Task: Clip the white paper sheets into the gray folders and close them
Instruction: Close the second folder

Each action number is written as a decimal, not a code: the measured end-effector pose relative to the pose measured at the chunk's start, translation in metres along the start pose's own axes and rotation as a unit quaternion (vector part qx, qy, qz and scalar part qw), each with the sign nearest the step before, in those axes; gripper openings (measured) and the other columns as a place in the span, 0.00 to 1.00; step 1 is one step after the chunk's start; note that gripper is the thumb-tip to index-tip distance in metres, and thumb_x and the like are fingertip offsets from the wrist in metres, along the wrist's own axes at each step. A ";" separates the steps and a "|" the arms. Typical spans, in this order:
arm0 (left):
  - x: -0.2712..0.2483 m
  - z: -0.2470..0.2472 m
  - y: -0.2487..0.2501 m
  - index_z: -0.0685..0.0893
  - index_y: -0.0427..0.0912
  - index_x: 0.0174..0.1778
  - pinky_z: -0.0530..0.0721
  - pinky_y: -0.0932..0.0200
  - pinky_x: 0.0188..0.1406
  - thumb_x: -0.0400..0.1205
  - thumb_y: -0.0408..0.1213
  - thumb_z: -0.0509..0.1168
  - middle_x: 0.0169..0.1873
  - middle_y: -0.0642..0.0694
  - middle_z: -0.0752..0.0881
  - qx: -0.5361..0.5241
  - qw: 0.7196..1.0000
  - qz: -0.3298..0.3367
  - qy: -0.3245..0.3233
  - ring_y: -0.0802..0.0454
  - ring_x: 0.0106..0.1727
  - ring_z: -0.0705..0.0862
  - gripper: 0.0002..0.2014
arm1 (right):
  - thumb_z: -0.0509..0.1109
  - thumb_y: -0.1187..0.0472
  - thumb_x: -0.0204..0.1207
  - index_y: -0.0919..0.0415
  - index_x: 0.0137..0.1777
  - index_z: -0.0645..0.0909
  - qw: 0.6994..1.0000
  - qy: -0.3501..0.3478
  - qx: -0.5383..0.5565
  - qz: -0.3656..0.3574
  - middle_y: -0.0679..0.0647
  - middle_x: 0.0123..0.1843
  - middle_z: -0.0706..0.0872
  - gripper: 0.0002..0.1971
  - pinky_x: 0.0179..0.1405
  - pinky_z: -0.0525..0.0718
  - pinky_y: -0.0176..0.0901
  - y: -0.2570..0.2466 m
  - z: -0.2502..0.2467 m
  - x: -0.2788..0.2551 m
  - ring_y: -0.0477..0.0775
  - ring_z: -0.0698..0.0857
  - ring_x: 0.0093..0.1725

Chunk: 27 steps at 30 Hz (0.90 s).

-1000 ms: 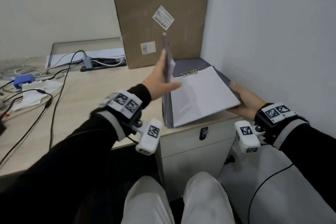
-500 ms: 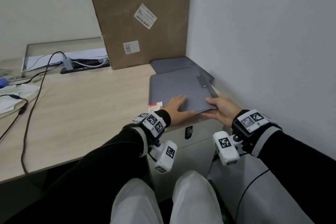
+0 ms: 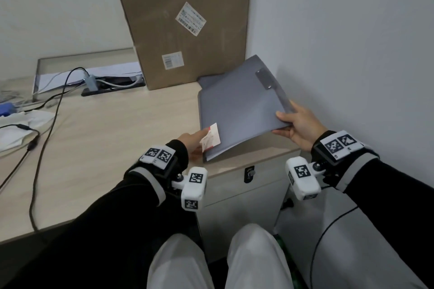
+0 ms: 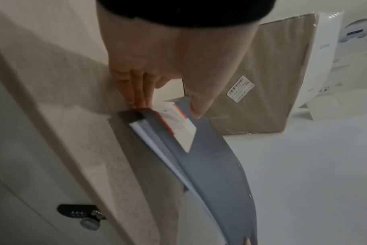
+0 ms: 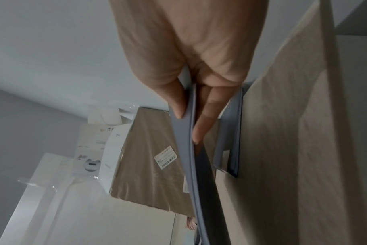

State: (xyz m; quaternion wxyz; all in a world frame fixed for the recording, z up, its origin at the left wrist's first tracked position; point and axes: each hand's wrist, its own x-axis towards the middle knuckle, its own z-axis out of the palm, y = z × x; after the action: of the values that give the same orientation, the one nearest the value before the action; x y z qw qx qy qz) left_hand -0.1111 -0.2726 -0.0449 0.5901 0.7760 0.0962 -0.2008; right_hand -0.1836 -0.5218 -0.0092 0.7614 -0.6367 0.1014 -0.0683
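A closed gray folder (image 3: 239,110) hangs tilted above the cabinet top, its far end higher. My left hand (image 3: 199,141) pinches its near left corner by a white and red sticker (image 3: 212,138), thumb on the cover and fingers underneath. In the left wrist view, white sheet edges (image 4: 157,147) show between the covers of that folder (image 4: 210,162) below the left hand (image 4: 166,109). At the near right corner my right hand (image 3: 281,124) pinches it, thumb on top. The right wrist view shows the right hand (image 5: 188,126) clamping the folder (image 5: 178,132). A second gray folder (image 3: 209,81) lies flat behind.
A tall cardboard box (image 3: 183,19) leans on the back wall. The right wall (image 3: 352,54) stands close beside the folder. Black cables (image 3: 47,110) and white paper (image 3: 18,124) lie at the desk's (image 3: 105,143) left. A lock (image 3: 249,173) fronts the cabinet.
A second ago the folder lay open with my left hand holding its cover upright. The cover then came down shut. Both hands have now lifted the closed folder off the cabinet and tilted it.
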 end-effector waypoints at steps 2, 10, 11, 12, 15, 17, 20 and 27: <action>-0.003 0.000 0.004 0.79 0.35 0.50 0.85 0.63 0.27 0.80 0.51 0.64 0.36 0.42 0.80 -0.050 0.998 -0.013 -0.042 0.48 0.31 0.81 0.19 | 0.59 0.70 0.81 0.53 0.68 0.73 1.000 -0.005 0.012 -0.006 0.51 0.49 0.84 0.19 0.24 0.87 0.35 -0.008 -0.004 0.008 0.43 0.89 0.31; 0.030 0.016 0.047 0.78 0.35 0.45 0.78 0.70 0.14 0.86 0.34 0.58 0.36 0.42 0.81 -0.197 0.977 0.056 -0.051 0.51 0.32 0.78 0.08 | 0.62 0.68 0.82 0.62 0.61 0.74 0.996 0.063 0.065 -0.001 0.53 0.39 0.86 0.10 0.24 0.86 0.33 -0.026 -0.002 0.061 0.42 0.88 0.25; 0.037 0.020 0.052 0.77 0.33 0.49 0.78 0.70 0.13 0.86 0.34 0.58 0.36 0.42 0.81 -0.204 0.976 0.057 -0.045 0.51 0.32 0.78 0.07 | 0.64 0.67 0.81 0.63 0.59 0.76 0.993 0.080 0.085 0.000 0.53 0.36 0.88 0.08 0.25 0.87 0.34 -0.026 -0.002 0.068 0.43 0.89 0.26; 0.043 0.025 0.057 0.76 0.33 0.53 0.78 0.71 0.13 0.86 0.33 0.58 0.36 0.42 0.81 -0.212 0.975 0.056 -0.037 0.51 0.32 0.78 0.07 | 0.66 0.65 0.80 0.63 0.55 0.78 0.990 0.093 0.107 0.001 0.53 0.37 0.88 0.06 0.25 0.87 0.34 -0.024 -0.002 0.075 0.44 0.89 0.27; 0.064 0.037 0.067 0.75 0.34 0.50 0.78 0.71 0.11 0.86 0.32 0.57 0.35 0.43 0.80 -0.223 0.974 0.046 -0.008 0.51 0.33 0.78 0.05 | 0.67 0.64 0.79 0.64 0.52 0.79 0.979 0.115 0.170 0.010 0.55 0.47 0.85 0.05 0.32 0.90 0.35 -0.011 -0.002 0.093 0.48 0.89 0.40; 0.078 0.046 0.069 0.74 0.34 0.49 0.77 0.72 0.09 0.86 0.32 0.57 0.34 0.43 0.78 -0.218 0.975 0.032 0.006 0.51 0.31 0.77 0.05 | 0.67 0.66 0.79 0.65 0.59 0.78 0.974 0.111 0.198 0.029 0.56 0.52 0.85 0.10 0.39 0.89 0.35 0.001 -0.003 0.103 0.49 0.85 0.49; 0.094 0.057 0.065 0.73 0.33 0.54 0.76 0.71 0.09 0.86 0.34 0.55 0.33 0.41 0.78 -0.162 0.986 0.030 0.007 0.47 0.29 0.77 0.08 | 0.65 0.69 0.79 0.65 0.62 0.76 0.973 0.079 0.198 0.088 0.58 0.56 0.84 0.13 0.47 0.87 0.33 0.016 -0.007 0.116 0.50 0.84 0.53; 0.146 0.061 0.070 0.68 0.32 0.75 0.70 0.52 0.73 0.87 0.44 0.47 0.73 0.32 0.74 0.191 0.978 0.078 0.018 0.36 0.72 0.74 0.25 | 0.67 0.66 0.75 0.64 0.77 0.68 0.974 0.092 0.156 0.139 0.60 0.78 0.71 0.28 0.58 0.75 0.41 0.027 -0.009 0.150 0.54 0.73 0.73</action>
State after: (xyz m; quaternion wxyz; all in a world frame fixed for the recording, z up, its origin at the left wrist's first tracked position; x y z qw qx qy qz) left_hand 0.0351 -0.3631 -0.0589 0.4425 0.8833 0.0061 -0.1549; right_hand -0.0410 -0.5605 -0.0470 0.8406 -0.4808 0.2469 -0.0348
